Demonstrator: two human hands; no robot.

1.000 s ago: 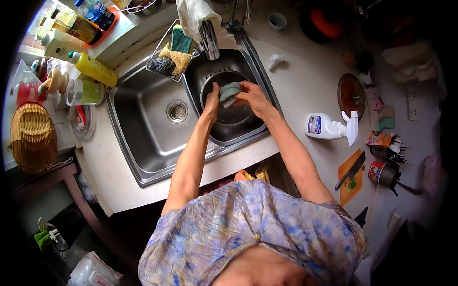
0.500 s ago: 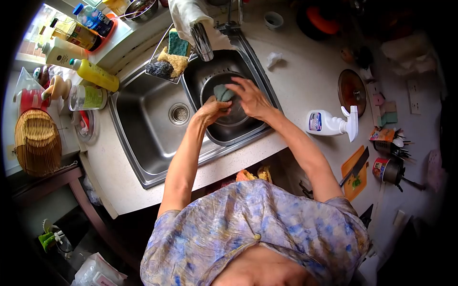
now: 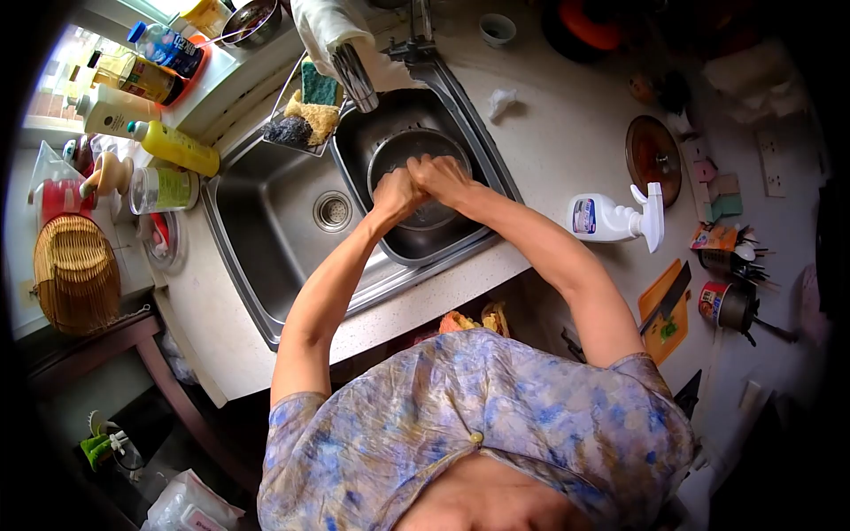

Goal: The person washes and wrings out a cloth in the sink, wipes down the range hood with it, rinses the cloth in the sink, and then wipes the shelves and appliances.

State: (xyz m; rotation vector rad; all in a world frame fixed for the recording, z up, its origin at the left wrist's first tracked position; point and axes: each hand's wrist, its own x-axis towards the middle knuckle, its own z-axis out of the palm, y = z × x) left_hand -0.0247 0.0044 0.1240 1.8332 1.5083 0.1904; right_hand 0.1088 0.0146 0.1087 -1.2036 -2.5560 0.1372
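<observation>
Both hands closed into fists, pressed together above a round basin in the sink

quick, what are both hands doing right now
Left hand: curled closed, against the right; contents hidden.
Right hand: curled closed, against the left; whether it grips anything can't be told.

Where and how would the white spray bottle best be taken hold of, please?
I would grip the white spray bottle at its neck, with the right hand coming from the person's side. The body narrows there beneath the broad trigger head, and the trigger faces away from the person, so the palm should meet the back first.
</observation>
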